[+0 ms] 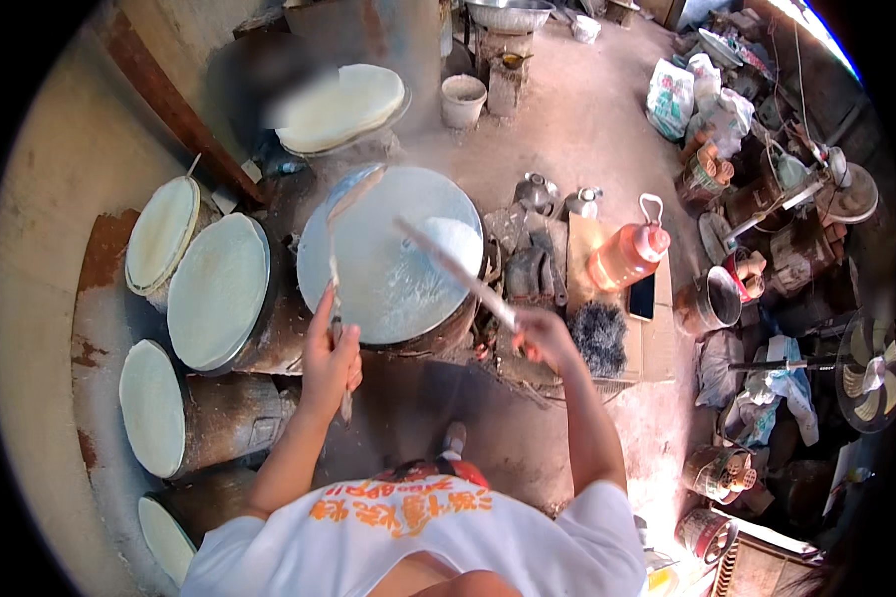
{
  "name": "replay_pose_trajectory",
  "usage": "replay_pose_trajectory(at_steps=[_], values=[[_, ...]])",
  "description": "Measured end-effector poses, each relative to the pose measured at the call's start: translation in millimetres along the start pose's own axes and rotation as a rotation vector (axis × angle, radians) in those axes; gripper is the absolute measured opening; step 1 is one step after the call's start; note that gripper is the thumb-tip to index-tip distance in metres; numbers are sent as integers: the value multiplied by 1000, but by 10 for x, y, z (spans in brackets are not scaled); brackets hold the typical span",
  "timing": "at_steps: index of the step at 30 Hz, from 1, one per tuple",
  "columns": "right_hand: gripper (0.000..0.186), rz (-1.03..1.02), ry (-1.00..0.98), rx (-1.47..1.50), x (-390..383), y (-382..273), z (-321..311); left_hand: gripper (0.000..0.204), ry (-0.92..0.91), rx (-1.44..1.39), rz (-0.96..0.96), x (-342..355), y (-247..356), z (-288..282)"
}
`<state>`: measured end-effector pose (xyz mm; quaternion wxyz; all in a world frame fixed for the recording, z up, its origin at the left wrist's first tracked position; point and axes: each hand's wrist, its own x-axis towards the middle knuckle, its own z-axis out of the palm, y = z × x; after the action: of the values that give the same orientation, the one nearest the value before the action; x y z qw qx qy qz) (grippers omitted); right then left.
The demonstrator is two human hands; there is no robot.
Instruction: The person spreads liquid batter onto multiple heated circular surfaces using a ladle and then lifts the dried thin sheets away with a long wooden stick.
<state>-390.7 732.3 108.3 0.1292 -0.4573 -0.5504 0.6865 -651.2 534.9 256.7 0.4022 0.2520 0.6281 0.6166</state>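
A round griddle [329, 264] stands before me, with a white puddle of batter [451, 242] at its right side and wet streaks around it. My left hand [332, 363] is closed around the handle of a long-handled ladle [335, 264], whose rounded head lies over the griddle's far left edge. In my right hand [545, 336] is a long, flat wooden spatula [458, 271]. Its tip points inward over the griddle, beside the batter; whether it touches the surface I cannot tell.
Several drums with pale round tops [219, 291] line the left wall; another round top [343, 107] stands beyond the griddle. At right, a cardboard sheet [585, 239] bears an orange bottle [629, 257], a phone [642, 298] and a dark bristly thing [597, 338]. Farther right are buckets and a fan [869, 373].
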Motion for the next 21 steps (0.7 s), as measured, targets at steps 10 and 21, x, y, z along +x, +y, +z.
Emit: replay_pose_trajectory(at_steps=[10,21], values=[[42,-289,522,-683,-22,-374,610,62,-116,-126,-189,162,309,164],[38,-494,455,-841,-70,-68,633,20,-229,-1020,-682,840,426,-120]])
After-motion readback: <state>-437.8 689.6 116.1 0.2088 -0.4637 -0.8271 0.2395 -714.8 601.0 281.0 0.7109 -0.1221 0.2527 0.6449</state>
